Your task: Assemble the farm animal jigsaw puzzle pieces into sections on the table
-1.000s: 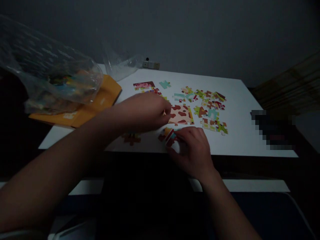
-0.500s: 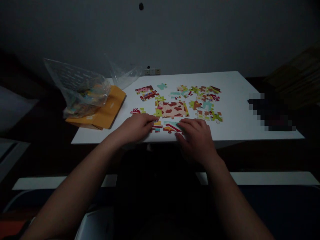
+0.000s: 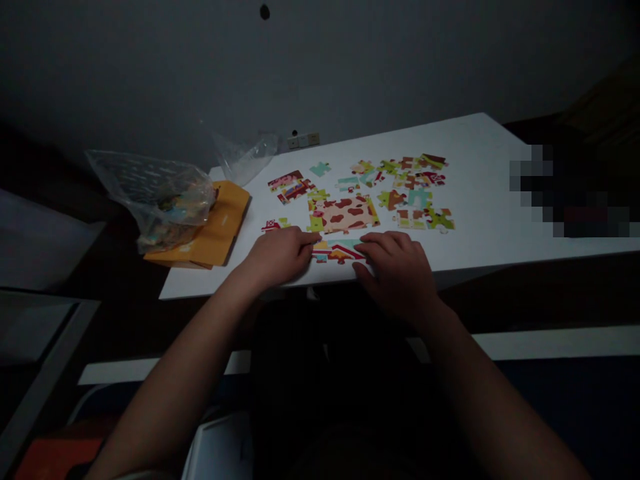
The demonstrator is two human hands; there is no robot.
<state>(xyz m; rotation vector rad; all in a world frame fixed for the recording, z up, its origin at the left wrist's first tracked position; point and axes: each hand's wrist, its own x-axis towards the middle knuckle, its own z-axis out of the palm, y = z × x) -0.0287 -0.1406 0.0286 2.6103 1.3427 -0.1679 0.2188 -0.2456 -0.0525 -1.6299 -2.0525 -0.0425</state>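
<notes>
In the head view the joined cluster of puzzle pieces [image 3: 339,251] lies flat at the near edge of the white worktop [image 3: 480,220], just nearer than the cow-patterned block [image 3: 345,213]. It looks like thin, light card: stiff enough to slide, but likely to part at the tabs if lifted, so best pushed by its outer edges. The left hand [image 3: 280,257] lies at its left end and the right hand [image 3: 397,270] at its right, fingers [image 3: 373,245] flat and close together, tips touching its edges, gripping nothing.

The table [image 3: 480,200] is viewed from one head-worn camera, faced forward and down, slightly tilted, with left hand [image 3: 280,257] and right hand [image 3: 400,273] caught close below
</notes>
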